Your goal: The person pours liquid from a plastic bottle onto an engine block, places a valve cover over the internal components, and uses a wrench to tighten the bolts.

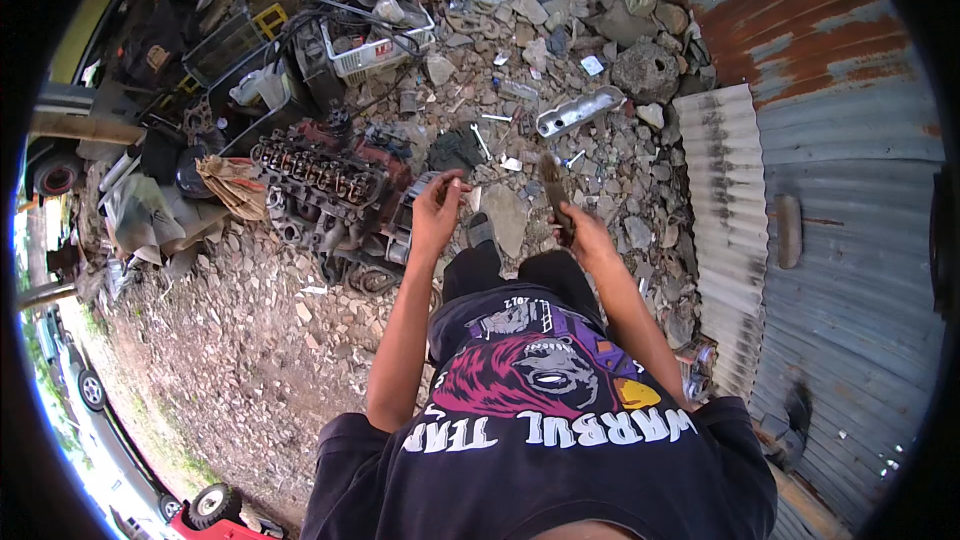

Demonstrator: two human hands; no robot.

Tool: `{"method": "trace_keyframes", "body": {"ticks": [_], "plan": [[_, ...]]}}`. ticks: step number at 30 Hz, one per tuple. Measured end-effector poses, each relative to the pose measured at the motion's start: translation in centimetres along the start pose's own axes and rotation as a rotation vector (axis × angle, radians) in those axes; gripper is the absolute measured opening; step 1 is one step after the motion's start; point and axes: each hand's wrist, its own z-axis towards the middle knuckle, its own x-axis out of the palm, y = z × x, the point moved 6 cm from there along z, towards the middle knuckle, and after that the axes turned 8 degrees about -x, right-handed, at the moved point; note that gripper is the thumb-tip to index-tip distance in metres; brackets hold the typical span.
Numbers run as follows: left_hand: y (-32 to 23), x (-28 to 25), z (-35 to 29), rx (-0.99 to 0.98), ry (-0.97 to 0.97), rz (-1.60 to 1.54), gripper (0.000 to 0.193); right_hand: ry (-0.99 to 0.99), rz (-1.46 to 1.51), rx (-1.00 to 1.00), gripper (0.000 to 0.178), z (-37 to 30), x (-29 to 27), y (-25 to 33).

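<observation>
My right hand point(585, 235) is closed around the lower end of a long, dark brush-like tool point(552, 185), whose brownish end points away from me. My left hand point(440, 202) is raised above my knee with its fingertips drawn together; whether something small is between them is too unclear to tell. To its left sits a greasy engine point(325, 185) with its valve gear exposed on top. Ahead on the stones lie a silvery valve cover point(580, 112), a spanner point(480, 142) and a smaller spanner point(574, 158).
A white plastic crate point(385, 55) full of parts stands beyond the engine. Rubble covers the ground, with a flat stone point(508, 220) between my hands. Corrugated metal sheets point(850, 210) wall off the right. Brown crumpled paper point(232, 185) and plastic sheeting point(150, 215) lie left.
</observation>
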Motion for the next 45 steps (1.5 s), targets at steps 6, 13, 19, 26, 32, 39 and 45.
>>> {"method": "trace_keyframes", "body": {"ticks": [6, 13, 19, 26, 32, 39, 45], "plan": [[-0.9, -0.9, 7.9, -0.057, -0.015, 0.028, 0.025, 0.027, -0.027, -0.024, 0.025, 7.3, 3.2, 4.2], [1.9, 1.4, 10.8, -0.215, -0.133, -0.033, 0.028, 0.081, -0.089, 0.234, 0.022, 13.0, 2.0, 3.9], [9.8, 4.6, 15.9, -0.383, -0.269, -0.14, 0.032, 0.17, -0.504, 0.328, 0.034, 24.5, -3.4, 0.9], [24.7, 12.3, 26.7, -0.578, -0.196, -0.256, 0.038, 0.355, -1.225, 0.042, 0.056, 47.7, -11.3, -9.6], [34.3, 14.7, 39.0, -0.485, -0.037, 0.036, 0.039, 0.25, -1.02, 0.193, 0.04, 64.8, -15.2, -17.3], [41.0, 13.7, 46.1, -0.463, -0.159, -0.268, 0.034, 0.221, -0.661, 0.15, 0.032, 72.5, -15.2, -20.9], [46.9, 13.3, 45.6, -0.493, -0.163, -0.193, 0.03, 0.398, -0.893, 0.357, 0.032, 73.4, -12.8, -23.3]]}}
